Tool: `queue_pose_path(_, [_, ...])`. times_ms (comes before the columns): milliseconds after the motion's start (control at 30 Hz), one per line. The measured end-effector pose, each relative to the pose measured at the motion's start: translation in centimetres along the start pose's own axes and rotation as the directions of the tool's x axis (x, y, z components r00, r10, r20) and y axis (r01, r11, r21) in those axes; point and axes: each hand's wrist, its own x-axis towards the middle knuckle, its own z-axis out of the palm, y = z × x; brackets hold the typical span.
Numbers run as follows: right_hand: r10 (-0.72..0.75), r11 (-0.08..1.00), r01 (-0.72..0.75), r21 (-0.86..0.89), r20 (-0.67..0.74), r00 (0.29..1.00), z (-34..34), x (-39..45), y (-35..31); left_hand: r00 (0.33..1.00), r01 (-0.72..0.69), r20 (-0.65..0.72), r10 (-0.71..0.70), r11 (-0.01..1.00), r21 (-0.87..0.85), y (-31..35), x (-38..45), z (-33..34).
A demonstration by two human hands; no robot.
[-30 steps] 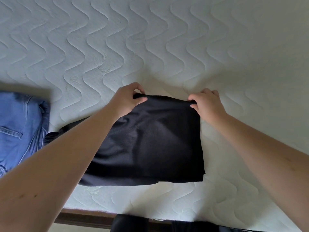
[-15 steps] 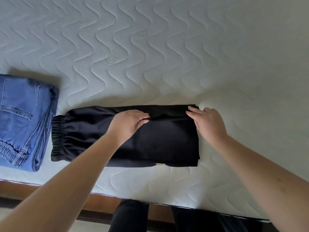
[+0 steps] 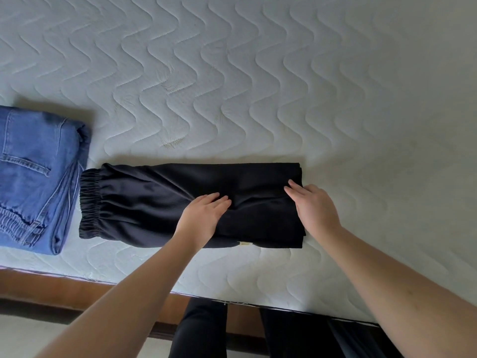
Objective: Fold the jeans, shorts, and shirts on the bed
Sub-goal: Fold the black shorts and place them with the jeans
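Black shorts [image 3: 144, 202] lie folded in a long strip near the front edge of the white quilted mattress [image 3: 232, 86], their elastic waistband at the left end. My left hand [image 3: 204, 215] rests flat on the middle of the shorts with straight fingers. My right hand [image 3: 313, 205] presses flat on the right end of the shorts. Folded blue jeans [image 3: 33, 177] sit at the far left, just beside the waistband.
The bed's brown wooden frame [image 3: 64, 288] runs along the bottom, with pale floor below it. My dark-trousered legs [image 3: 201, 329] stand against the frame. The mattress stretches bare behind and to the right of the shorts.
Both hands let go of the fold's far corners they were pinching and now lie flat on the shorts. They have slid toward me across the cloth.
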Motion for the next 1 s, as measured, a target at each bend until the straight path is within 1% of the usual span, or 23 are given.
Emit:
queue_pose_path(67, [0.025,0.997,-0.024,-0.068,0.004,1.000,0.1,-0.4,-0.4,0.995,0.020,0.098,-0.021,1.000,0.015,0.2,0.1,0.4])
queue_pose_path(133, [0.067,0.990,-0.064,-0.122,0.018,0.998,0.0,-0.7,-1.0,0.989,0.051,0.137,-0.049,0.999,-0.013,0.5,0.2,0.7])
queue_pose_path(200, [0.136,0.982,-0.130,-0.135,0.036,0.990,0.1,-0.9,-1.6,0.993,0.071,0.095,-0.062,0.994,-0.086,0.7,0.3,0.7])
queue_pose_path(267, [0.221,0.967,-0.215,-0.134,0.030,0.975,0.2,-0.8,-2.5,0.997,0.057,0.055,-0.046,0.977,-0.207,0.5,0.5,0.3])
queue_pose_path(300, [0.258,0.959,-0.255,-0.128,0.012,0.966,0.3,-0.7,-3.0,0.999,0.034,0.018,-0.030,0.966,-0.257,0.3,0.7,0.0])
queue_pose_path(367, [0.295,0.950,-0.296,-0.096,-0.031,0.955,0.4,-0.3,-4.4,0.994,-0.010,-0.105,-0.022,0.956,-0.294,-0.4,1.2,-0.6])
queue_pose_path(433, [0.255,0.965,-0.257,-0.055,-0.036,0.966,0.7,0.8,-5.9,0.975,-0.008,-0.216,-0.056,0.959,-0.285,-1.2,1.8,-1.1])
queue_pose_path(500, [0.189,0.982,-0.189,-0.019,0.007,0.982,1.2,2.3,-7.7,0.959,0.043,-0.257,-0.116,0.961,-0.271,-2.1,2.5,-1.4])
queue_pose_path(567, [0.140,0.990,-0.141,0.020,0.047,0.989,1.7,4.1,-9.4,0.953,0.134,-0.241,-0.182,0.970,-0.201,-3.5,3.4,-1.5])
queue_pose_path(667, [0.075,0.995,-0.081,0.063,0.093,0.993,2.7,6.4,-12.0,0.955,0.240,-0.175,-0.241,0.970,-0.027,-5.6,4.2,-1.3])
queue_pose_path(800, [-0.015,0.999,0.008,0.037,0.172,0.985,4.7,7.9,-13.9,0.928,0.372,-0.067,-0.367,0.926,0.069,-7.1,4.3,0.5])
queue_pose_path(900, [-0.132,0.989,0.144,-0.043,0.212,0.968,5.8,6.8,-12.0,0.928,0.373,-0.036,-0.372,0.915,0.157,-6.3,2.2,3.0])
queue_pose_path(933, [-0.151,0.984,0.167,-0.059,0.214,0.965,6.0,6.2,-10.9,0.924,0.382,-0.038,-0.381,0.908,0.173,-6.0,1.4,3.6])
queue_pose_path(1000, [-0.145,0.982,0.167,-0.091,0.214,0.966,6.1,4.9,-8.2,0.899,0.438,-0.059,-0.435,0.883,0.166,-5.4,0.5,4.4])
